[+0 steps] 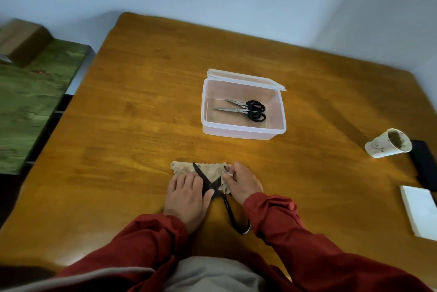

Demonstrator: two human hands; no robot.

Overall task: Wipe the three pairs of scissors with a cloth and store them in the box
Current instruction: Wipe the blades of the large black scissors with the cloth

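A clear plastic box stands open at the table's middle, lid hinged back. Two pairs of black-handled scissors lie inside it. Near the front edge a beige cloth lies flat with a third, all-black pair of scissors on it, blades spread open and a handle loop reaching toward me. My left hand rests on the cloth's left part, thumb against the scissors near the pivot. My right hand pinches a bunched fold of the cloth at its right end.
A dirty paper cup lies on its side at the right, beside a dark flat object. A white pad sits near the right front edge. A green-covered surface stands left of the table.
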